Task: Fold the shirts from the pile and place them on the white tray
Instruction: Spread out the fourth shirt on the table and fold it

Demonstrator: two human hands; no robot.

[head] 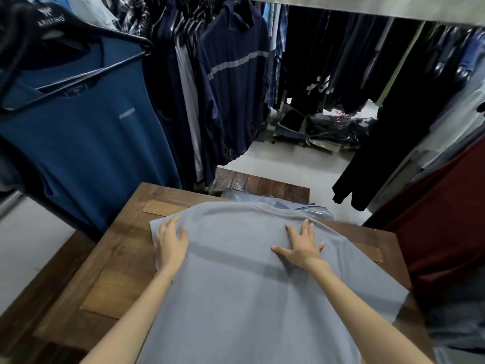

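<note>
Nearest the camera, the shirt (pixel 249 285) is spread flat over the table (pixel 112 271), its grey cloth running from the near edge toward 12 o'clock, where the collar end is laid. It is pressed down by both hands, which is judged to be a smoothing step so that creases are cleared before a fold is made. The left hand (pixel 172 241) is laid at 10 o'clock on the shirt's left edge, fingers straight and close together, though slightly blurred; whether the edge is pinched beneath them cannot be told. The right hand (pixel 301 245) is set at 1 o'clock, palm down, fingers fanned wide and thumb stretched toward the middle, so that a broad patch of cloth is held still. No finished fold is plainly seen, so this piece is judged to be at an early stage. The white tray is not seen in the view. Just beyond the collar, at 12 o'clock, plastic bags (pixel 301 206) are lying by the table's far edge. A blue tee (pixel 78 143) is hung at 10 o'clock and a maroon garment (pixel 446 219) at 3 o'clock.
</note>
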